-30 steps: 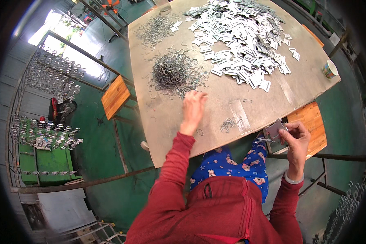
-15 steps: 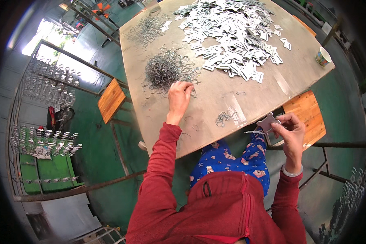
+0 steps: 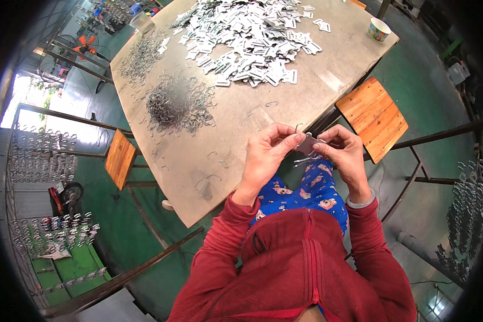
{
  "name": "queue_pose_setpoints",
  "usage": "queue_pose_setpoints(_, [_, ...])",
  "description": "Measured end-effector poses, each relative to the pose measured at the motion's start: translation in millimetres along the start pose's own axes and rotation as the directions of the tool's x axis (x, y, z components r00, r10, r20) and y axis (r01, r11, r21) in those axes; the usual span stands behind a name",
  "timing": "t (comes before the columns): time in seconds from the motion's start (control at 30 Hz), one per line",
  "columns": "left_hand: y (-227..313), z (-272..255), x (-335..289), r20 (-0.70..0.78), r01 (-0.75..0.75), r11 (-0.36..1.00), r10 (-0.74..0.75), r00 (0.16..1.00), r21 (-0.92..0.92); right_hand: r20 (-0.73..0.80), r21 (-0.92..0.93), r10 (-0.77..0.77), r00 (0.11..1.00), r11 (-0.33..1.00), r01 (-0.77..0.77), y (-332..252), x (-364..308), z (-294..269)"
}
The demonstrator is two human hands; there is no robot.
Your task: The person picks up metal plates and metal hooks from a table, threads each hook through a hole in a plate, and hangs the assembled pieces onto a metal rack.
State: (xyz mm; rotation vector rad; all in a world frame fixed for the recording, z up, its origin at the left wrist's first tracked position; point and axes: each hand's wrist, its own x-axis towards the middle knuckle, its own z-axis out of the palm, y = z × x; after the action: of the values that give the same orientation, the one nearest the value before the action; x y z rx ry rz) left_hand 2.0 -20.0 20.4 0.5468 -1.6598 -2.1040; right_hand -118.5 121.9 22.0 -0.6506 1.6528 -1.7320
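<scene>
Over my lap, just off the table's near edge, both my hands meet at a small flat grey metal plate point(image 3: 308, 144). My right hand point(image 3: 348, 156) pinches the plate's right side between thumb and fingers. My left hand point(image 3: 265, 155) is closed at its left side, with a thin bent wire hook point(image 3: 299, 127) sticking up by the fingertips. Below the plate, thin shiny metal pieces point(image 3: 307, 159) show; how they connect is hidden. On the table point(image 3: 231, 115) lie a tangled heap of wire hooks point(image 3: 172, 107) and, farther off, a large pile of pale metal plates point(image 3: 252, 45).
A second, thinner heap of wire pieces point(image 3: 142, 60) is at the table's far left. A paper cup point(image 3: 379, 30) stands near the right corner. Wooden stools point(image 3: 373, 119) flank the table. Racks hung with metal parts point(image 3: 43, 155) stand left, with more hanging parts point(image 3: 467, 214) right.
My left hand has left the wire heap and come right and nearer, to the plate in my right hand. The view has shifted, so the table sits farther left.
</scene>
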Motion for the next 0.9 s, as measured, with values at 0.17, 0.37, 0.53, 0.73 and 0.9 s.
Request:
queue_pose_setpoints(0.17, [-5.6, 6.2, 3.5, 0.019, 0.066, 0.996, -0.065, 0.998, -0.055, -0.007, 0.045, -0.021, 1.0, 0.999, 0.021, 6.7, -4.0, 0.2])
queue_pose_setpoints(0.37, [-8.9, 16.7, 3.3, -0.055, 0.043, 0.995, -0.049, 0.997, -0.092, -0.05, -0.039, -0.077, 0.996, 0.996, 0.075, 5.1, -2.1, 2.5])
queue_pose_setpoints(0.53, [-13.2, 29.8, -3.1, -0.074, -0.121, 0.992, 0.118, 0.99, -0.04, 0.034, -0.174, -0.192, 0.981, 0.965, 0.195, 11.1, -0.7, -5.5])
queue_pose_setpoints(0.73, [-22.1, 23.4, -9.6, -0.042, -0.286, 0.941, 0.298, 0.954, 0.181, 0.007, -0.292, -0.12, 0.993, 0.949, 0.117, 13.7, 68.3, -19.0])
queue_pose_setpoints(0.9, [-25.6, 29.5, -11.0, 0.025, -0.415, 0.864, 0.426, 0.904, 0.287, 0.21, -0.664, -0.398, 0.893, 0.612, 0.429, 83.5, 184.9, -21.9])
